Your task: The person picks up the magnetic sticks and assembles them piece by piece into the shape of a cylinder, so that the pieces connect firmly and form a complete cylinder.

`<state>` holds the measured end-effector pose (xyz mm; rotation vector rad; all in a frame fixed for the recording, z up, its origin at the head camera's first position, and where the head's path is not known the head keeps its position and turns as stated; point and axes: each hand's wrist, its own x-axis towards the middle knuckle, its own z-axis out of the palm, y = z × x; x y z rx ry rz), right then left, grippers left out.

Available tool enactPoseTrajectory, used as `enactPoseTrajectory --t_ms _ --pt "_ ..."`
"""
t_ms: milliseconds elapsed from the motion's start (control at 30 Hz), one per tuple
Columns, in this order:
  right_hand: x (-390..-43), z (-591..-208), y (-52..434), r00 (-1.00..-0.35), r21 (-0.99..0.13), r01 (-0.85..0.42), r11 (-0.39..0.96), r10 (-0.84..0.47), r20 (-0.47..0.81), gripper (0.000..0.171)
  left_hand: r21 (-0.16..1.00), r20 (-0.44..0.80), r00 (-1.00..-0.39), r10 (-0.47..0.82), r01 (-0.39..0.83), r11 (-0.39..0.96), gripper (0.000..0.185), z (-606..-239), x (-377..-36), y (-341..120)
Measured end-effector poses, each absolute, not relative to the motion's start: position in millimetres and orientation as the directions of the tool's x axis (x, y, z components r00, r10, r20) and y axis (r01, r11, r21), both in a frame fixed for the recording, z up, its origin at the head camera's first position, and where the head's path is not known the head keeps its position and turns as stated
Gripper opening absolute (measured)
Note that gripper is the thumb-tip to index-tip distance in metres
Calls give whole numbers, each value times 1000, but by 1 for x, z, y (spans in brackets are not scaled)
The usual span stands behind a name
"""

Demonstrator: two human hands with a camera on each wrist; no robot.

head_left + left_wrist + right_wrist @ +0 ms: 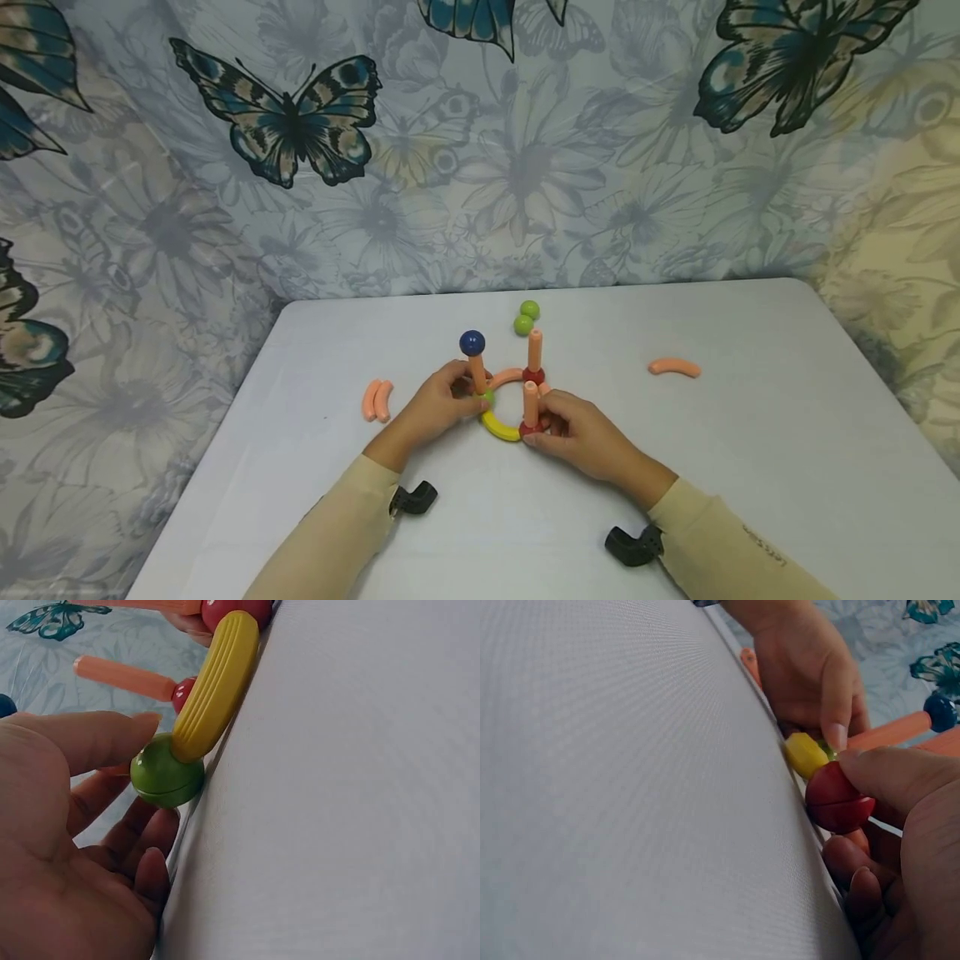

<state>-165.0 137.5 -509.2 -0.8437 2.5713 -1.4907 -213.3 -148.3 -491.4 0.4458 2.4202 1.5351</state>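
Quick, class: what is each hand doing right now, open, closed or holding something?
Left hand: fingers curled, pinching the green ball at one end of the yellow curved piece.
Right hand: pinching the red ball at the other end.

Left hand pinches the green ball; a ribbed yellow curved piece joins the ball, red ball just behind

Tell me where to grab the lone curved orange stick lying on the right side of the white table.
Pinch the curved orange stick across its middle, coming straight down from above. It lies flat on the white table, arched upward at the centre, with open space all round, so the narrow width there suits a thumb-and-finger pinch.
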Motion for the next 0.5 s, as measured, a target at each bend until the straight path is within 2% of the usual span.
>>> enactPoseTrajectory --t_ms 233,500 --pt "-165 -507 138 -848 -810 -440 388 -477 233 20 898 10 -931 366 170 407 29 -498 -213 -151" --pt "-164 -508 136 -850 -808 -439 392 -474 232 20 896 29 -931 363 185 403 25 -500 -213 -152"
